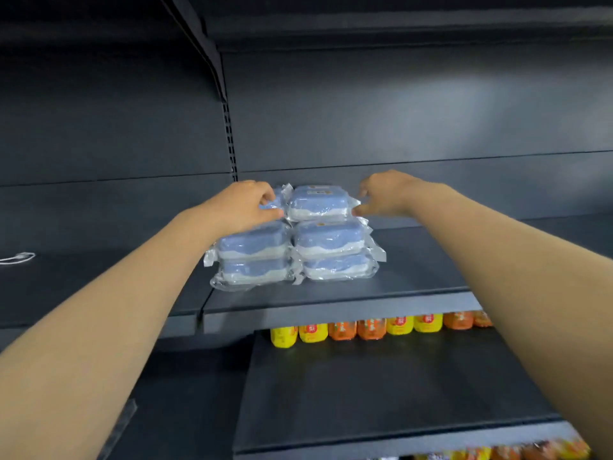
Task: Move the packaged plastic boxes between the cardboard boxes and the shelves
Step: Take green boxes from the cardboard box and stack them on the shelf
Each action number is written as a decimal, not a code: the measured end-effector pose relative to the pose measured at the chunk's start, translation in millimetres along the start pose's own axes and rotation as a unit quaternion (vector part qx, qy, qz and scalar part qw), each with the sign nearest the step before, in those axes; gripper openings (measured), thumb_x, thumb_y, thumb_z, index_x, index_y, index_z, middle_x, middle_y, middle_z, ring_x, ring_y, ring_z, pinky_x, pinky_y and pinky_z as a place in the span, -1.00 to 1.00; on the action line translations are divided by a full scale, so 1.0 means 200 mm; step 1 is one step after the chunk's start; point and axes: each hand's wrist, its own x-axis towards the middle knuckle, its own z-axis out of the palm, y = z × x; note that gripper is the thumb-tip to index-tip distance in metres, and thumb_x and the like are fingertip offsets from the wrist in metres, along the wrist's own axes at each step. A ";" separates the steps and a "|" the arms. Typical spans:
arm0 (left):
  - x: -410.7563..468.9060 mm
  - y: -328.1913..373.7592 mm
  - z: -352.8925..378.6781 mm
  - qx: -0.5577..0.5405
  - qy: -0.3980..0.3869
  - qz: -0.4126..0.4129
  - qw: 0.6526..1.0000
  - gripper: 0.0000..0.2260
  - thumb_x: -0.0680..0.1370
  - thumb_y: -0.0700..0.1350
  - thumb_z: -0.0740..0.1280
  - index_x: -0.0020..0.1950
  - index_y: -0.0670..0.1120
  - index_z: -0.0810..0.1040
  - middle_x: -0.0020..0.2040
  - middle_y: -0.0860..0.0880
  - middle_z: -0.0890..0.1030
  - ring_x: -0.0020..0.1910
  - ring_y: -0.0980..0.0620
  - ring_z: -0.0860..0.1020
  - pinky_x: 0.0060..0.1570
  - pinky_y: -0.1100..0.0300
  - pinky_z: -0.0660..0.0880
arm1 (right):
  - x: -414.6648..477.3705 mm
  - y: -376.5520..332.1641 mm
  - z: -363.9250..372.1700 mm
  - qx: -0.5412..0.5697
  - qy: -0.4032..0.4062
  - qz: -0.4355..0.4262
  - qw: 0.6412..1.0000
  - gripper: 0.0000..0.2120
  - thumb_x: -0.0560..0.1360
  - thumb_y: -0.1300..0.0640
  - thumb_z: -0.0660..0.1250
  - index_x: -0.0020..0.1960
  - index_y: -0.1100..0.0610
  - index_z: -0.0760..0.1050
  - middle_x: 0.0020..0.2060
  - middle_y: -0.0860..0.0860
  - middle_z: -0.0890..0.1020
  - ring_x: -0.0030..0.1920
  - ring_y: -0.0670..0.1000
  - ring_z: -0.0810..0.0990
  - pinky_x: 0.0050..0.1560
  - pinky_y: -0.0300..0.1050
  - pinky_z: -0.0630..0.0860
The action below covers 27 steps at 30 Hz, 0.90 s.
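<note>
At six o'clock I see yellow and orange bottles [365,328] under the dark shelf [414,283]. On it stand two stacks of packaged boxes [295,254]. My left hand [245,204] grips the top left package [278,198]. My right hand [381,197], at three o'clock of the top right package [318,202], thumbs its wrap; I cannot tell if it grips.

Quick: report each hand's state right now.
Left hand: grips the top-left blue plastic box in clear wrapping.
Right hand: thumb touches the top-right wrapped blue plastic box; whether it pinches it cannot be told.
</note>
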 end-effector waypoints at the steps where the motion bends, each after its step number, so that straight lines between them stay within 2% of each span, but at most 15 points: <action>1: -0.06 0.07 0.00 0.021 -0.007 0.010 1.000 -0.64 0.55 0.04 0.30 0.24 -0.15 0.47 0.21 -0.11 0.50 0.20 -0.07 0.47 0.22 0.09 0.38 | -0.08 0.03 0.00 -0.005 0.003 -0.004 1.000 -0.53 0.53 -0.12 0.26 0.29 0.19 0.43 0.22 0.08 0.51 0.23 0.15 0.45 0.22 0.03 0.43; 6: -0.36 0.45 0.03 0.068 -0.001 0.014 0.998 -0.67 0.57 0.03 0.27 0.24 -0.14 0.48 0.21 -0.11 0.51 0.20 -0.09 0.46 0.20 0.06 0.39 | -0.53 0.26 0.04 -0.024 0.004 -0.027 0.999 -0.52 0.51 -0.11 0.29 0.30 0.19 0.43 0.24 0.12 0.51 0.23 0.17 0.46 0.22 0.03 0.44; 11: -0.70 0.88 0.18 0.054 0.012 -0.018 0.998 -0.74 0.58 -0.02 0.24 0.19 -0.14 0.49 0.18 -0.10 0.53 0.18 -0.10 0.47 0.16 0.05 0.41 | -1.02 0.53 0.16 -0.043 0.011 -0.039 0.998 -0.48 0.52 -0.13 0.26 0.35 0.16 0.40 0.27 0.14 0.49 0.32 0.19 0.35 0.28 0.08 0.40; 13: -0.81 1.05 0.26 0.047 -0.007 -0.021 0.999 -0.74 0.58 0.00 0.24 0.16 -0.14 0.50 0.16 -0.11 0.53 0.15 -0.11 0.49 0.15 0.02 0.43 | -1.23 0.63 0.25 -0.033 -0.005 -0.033 0.999 -0.50 0.51 -0.12 0.27 0.33 0.15 0.42 0.26 0.14 0.49 0.32 0.19 0.36 0.27 0.08 0.40; 16: -0.95 1.27 0.41 0.034 -0.047 -0.021 0.998 -0.75 0.58 0.01 0.23 0.13 -0.13 0.51 0.12 -0.10 0.54 0.10 -0.10 0.51 0.08 0.03 0.45 | -1.49 0.77 0.40 -0.011 -0.036 -0.018 0.999 -0.56 0.49 -0.12 0.29 0.20 0.18 0.48 0.17 0.17 0.54 0.24 0.19 0.42 0.19 0.06 0.45; 19: -1.05 1.45 0.59 0.044 -0.082 -0.016 0.996 -0.75 0.59 0.02 0.21 0.12 -0.12 0.51 0.10 -0.07 0.52 0.09 -0.09 0.50 0.01 0.04 0.48 | -1.68 0.91 0.55 -0.007 -0.076 -0.009 0.997 -0.54 0.51 -0.12 0.28 0.26 0.18 0.46 0.17 0.16 0.53 0.24 0.17 0.43 0.15 0.03 0.46; 23: -1.12 1.60 0.85 0.030 -0.117 -0.022 0.992 -0.72 0.60 0.04 0.20 0.19 -0.11 0.49 0.14 -0.09 0.52 0.12 -0.09 0.49 0.04 0.02 0.48 | -1.83 1.03 0.78 0.018 -0.132 0.006 0.991 -0.53 0.52 -0.10 0.28 0.33 0.14 0.41 0.23 0.13 0.50 0.32 0.14 0.34 0.22 0.05 0.43; 27: -1.15 1.66 1.17 0.006 -0.179 -0.042 0.983 -0.72 0.61 0.02 0.17 0.21 -0.12 0.47 0.17 -0.08 0.51 0.16 -0.09 0.47 0.02 0.06 0.42 | -1.92 1.10 1.05 0.036 -0.184 0.021 0.982 -0.59 0.51 -0.08 0.27 0.26 0.14 0.45 0.17 0.11 0.52 0.27 0.12 0.38 0.14 0.02 0.46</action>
